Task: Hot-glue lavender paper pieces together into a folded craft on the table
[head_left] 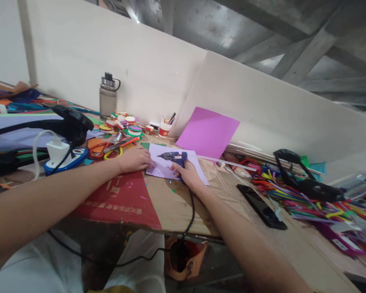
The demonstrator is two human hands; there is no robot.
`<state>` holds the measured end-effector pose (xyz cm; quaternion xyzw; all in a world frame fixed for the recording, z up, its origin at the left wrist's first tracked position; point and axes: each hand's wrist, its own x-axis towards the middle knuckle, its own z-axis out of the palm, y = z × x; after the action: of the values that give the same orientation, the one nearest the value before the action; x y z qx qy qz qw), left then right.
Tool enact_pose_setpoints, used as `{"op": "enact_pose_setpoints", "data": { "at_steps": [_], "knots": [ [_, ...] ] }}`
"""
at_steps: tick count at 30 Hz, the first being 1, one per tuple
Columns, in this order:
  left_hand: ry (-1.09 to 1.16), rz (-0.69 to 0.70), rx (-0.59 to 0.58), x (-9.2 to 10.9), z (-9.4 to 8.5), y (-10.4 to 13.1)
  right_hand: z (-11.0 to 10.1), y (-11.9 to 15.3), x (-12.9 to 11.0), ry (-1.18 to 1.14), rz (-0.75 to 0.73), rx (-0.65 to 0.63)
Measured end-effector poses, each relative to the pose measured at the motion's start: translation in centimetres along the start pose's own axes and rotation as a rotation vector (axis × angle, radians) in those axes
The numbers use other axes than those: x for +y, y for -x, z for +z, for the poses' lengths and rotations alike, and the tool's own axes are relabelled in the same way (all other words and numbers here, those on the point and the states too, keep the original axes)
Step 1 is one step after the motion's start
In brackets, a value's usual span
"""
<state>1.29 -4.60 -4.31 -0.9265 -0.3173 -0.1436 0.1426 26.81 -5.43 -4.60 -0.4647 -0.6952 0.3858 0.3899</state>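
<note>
My right hand (188, 173) is closed around the handle of a blue hot glue gun (179, 156). Its nozzle points left, over a sheet of lilac paper (195, 166) lying flat on the cardboard. A long clear glue stick (225, 161) juts from the gun's rear, and a black cord (191, 211) hangs from its handle. At the paper's left edge rests my left hand (136, 158), its fingers laid on the sheet and slightly bent. Whether anything small is under those fingertips is hidden.
Scissors (113, 154), a blue power strip (67, 160) and small paper-cup pieces (134, 129) lie leftward. Behind stand a bottle (107, 97), a pen cup (164, 129) and a purple sheet (209, 132). Rightward are a phone (260, 206), pipe cleaners (280, 191) and a black headset-like strap (308, 179).
</note>
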Motion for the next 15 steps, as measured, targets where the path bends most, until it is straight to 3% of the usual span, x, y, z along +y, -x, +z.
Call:
{"op": "enact_pose_setpoints", "data": {
  "at_steps": [15],
  "knots": [
    [0.026,-0.055,-0.004,0.28,0.14,-0.18,-0.13,0.22,-0.39,0.06,0.025,0.007]
  ]
}}
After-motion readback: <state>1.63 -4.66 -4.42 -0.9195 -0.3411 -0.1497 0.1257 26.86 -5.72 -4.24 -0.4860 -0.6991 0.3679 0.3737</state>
